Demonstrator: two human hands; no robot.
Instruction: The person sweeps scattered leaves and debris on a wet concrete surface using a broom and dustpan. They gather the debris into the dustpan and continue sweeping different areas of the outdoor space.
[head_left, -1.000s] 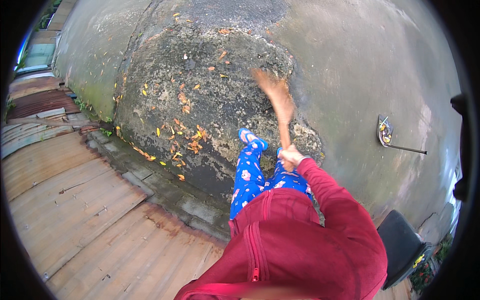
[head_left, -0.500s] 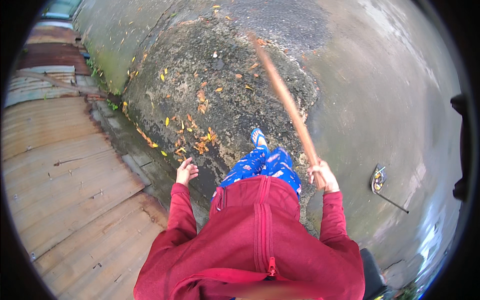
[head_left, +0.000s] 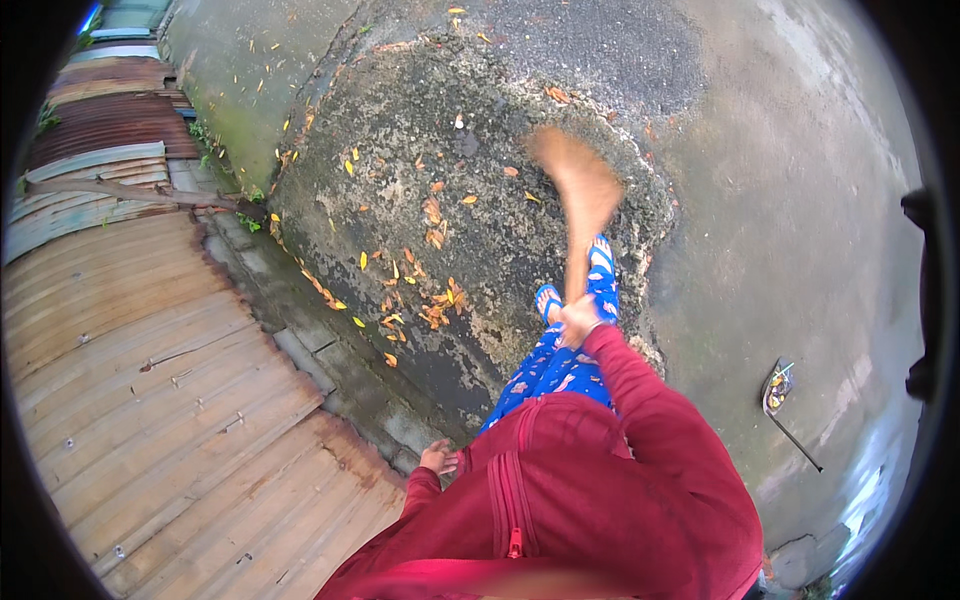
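1. Nearest the body: left hand (head_left: 437, 457) hangs low at the hip beside the red zip jacket (head_left: 560, 500). It holds nothing; fingers loosely curled, touching no object.
2. Further out: right hand (head_left: 578, 320) is extended in front of the body, closed around the handle of a broom (head_left: 578, 200). The exact wrap of the fingers is too small to tell.
3. Broom's long axis runs from the right hand straight ahead, slightly to the left, away from the body. The brush head is motion-blurred, out beyond the feet.
4. Just beneath the right hand: blue patterned trousers (head_left: 550, 365) and blue sandals (head_left: 600, 250) on dark, wet concrete (head_left: 480, 200).
5. Fallen leaves (head_left: 430, 300), yellow and orange, lie scattered ahead and to the left of the right hand, thickest left of the broom's line. The right hand is much the nearer to them; the left is well apart.
6. Right of the right hand, well apart: a long-handled dustpan (head_left: 778, 395) lying on paler concrete.
7. Left of the left hand: corrugated metal sheeting (head_left: 150, 380), rusted, bordered by a concrete kerb (head_left: 330, 360).
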